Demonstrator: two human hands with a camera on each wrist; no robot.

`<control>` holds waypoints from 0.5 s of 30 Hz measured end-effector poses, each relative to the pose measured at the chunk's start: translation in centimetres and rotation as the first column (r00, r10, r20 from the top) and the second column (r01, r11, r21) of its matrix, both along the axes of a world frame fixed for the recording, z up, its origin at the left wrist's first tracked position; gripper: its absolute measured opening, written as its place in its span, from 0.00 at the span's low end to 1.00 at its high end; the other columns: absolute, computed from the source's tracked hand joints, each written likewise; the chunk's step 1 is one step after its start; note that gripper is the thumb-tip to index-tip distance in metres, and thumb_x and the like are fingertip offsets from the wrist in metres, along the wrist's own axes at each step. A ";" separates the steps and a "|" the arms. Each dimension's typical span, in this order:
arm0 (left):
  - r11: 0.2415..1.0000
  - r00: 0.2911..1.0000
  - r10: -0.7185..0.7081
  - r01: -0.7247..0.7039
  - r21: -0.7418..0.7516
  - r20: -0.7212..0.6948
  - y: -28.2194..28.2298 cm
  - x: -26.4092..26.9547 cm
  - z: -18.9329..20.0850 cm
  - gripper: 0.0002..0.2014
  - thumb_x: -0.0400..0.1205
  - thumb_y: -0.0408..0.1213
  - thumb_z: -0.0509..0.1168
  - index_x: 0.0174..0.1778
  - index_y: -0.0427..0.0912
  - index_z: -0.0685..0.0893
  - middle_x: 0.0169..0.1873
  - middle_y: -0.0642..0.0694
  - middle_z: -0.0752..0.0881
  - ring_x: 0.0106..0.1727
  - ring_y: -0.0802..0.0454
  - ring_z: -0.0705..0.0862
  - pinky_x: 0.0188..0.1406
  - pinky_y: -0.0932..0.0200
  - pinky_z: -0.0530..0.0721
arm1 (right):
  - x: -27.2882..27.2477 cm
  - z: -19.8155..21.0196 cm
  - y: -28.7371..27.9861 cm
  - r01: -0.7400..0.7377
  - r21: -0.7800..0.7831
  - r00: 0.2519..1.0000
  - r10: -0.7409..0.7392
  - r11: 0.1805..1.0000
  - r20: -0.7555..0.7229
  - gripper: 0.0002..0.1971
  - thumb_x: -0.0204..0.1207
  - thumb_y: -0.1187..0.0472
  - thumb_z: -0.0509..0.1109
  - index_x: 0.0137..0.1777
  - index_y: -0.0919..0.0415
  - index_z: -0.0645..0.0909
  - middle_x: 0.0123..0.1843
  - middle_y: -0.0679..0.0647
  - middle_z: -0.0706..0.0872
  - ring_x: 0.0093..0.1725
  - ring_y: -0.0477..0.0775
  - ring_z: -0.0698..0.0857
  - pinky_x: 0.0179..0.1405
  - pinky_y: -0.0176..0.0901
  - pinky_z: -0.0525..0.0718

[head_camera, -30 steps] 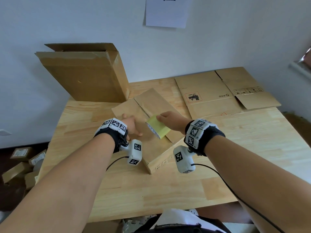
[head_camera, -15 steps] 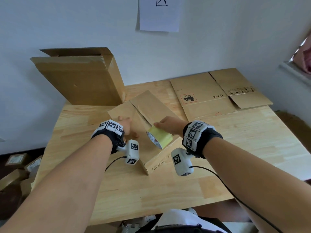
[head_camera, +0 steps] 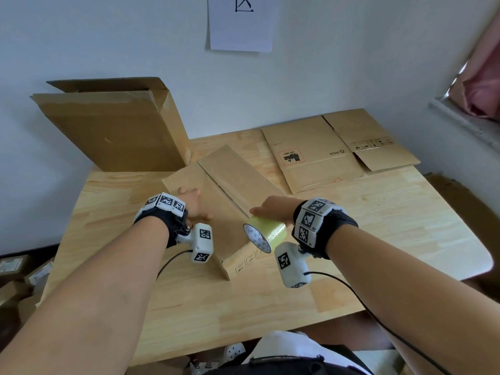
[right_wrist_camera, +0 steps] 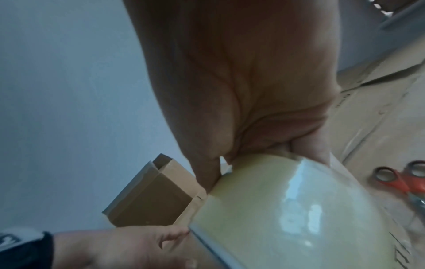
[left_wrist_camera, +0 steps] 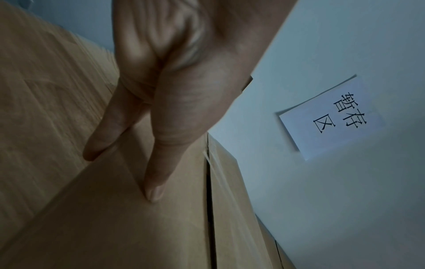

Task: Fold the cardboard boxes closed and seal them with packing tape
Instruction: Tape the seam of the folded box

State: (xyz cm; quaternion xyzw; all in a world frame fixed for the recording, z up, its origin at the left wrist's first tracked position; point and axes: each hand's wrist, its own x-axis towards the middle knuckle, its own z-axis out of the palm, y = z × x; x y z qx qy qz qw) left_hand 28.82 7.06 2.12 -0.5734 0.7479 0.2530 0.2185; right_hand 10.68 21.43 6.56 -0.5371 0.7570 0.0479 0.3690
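The box (head_camera: 216, 196) lies in the middle of the counter (head_camera: 378, 212), its two top flaps folded down so they meet along a centre seam that, judging by the dark gap in the left wrist view, is not yet fully sealed. The left hand (head_camera: 193, 203) lies flat on the left flap, fingers (left_wrist_camera: 158, 174) straight and pressing the cardboard down. The right hand (head_camera: 273, 209) grips the tape roll (head_camera: 265, 235) from above, fingers curled round it, at the near end of the seam just over the box's front edge. A pale strip seems to lie along the seam behind the roll, but whether tape is already stuck there I cannot tell for sure. So the folding of this box looks done and the taping is in hand; cutting the tape and dealing with the other boxes look left to do. Counted: one box being worked, one flattened box (head_camera: 324, 150) lying at the far right of the counter, one large box (head_camera: 113, 131) leaning against the wall at the far left, one tape roll, one pair of red-handled scissors (right_wrist_camera: 400, 182) on the counter to the right, and one paper sheet (head_camera: 240, 23) on the wall.
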 end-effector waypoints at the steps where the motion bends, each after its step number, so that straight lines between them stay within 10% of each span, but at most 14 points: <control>1: 1.000 1.000 0.002 -0.002 0.001 -0.002 0.0 0.0 0.0 0.38 0.74 0.53 0.73 0.74 0.44 0.64 0.71 0.37 0.58 0.44 0.43 0.82 0.50 0.45 0.88 | 0.1 0.0 0.0 0.004 -0.020 1.000 -0.004 1.000 -0.001 0.22 0.84 0.46 0.54 0.39 0.64 0.75 0.32 0.52 0.71 0.30 0.49 0.71 0.29 0.40 0.67; 9: 0.998 0.997 -0.021 0.025 -0.062 0.069 0.3 -0.1 -0.5 0.42 0.75 0.55 0.71 0.79 0.43 0.58 0.79 0.37 0.51 0.59 0.39 0.81 0.55 0.50 0.82 | 1.1 1.0 -0.2 -0.069 -0.105 0.991 0.056 0.992 -0.125 0.22 0.83 0.51 0.58 0.28 0.61 0.65 0.28 0.53 0.69 0.29 0.50 0.70 0.25 0.37 0.65; 15: 0.997 0.999 -0.011 0.015 -0.072 0.052 0.0 -0.2 -0.7 0.41 0.75 0.56 0.70 0.78 0.42 0.59 0.80 0.40 0.50 0.51 0.43 0.86 0.57 0.48 0.85 | 0.6 1.1 0.6 -0.003 -0.008 0.994 0.002 1.000 -0.105 0.22 0.84 0.48 0.56 0.34 0.64 0.69 0.30 0.54 0.71 0.28 0.49 0.70 0.26 0.38 0.65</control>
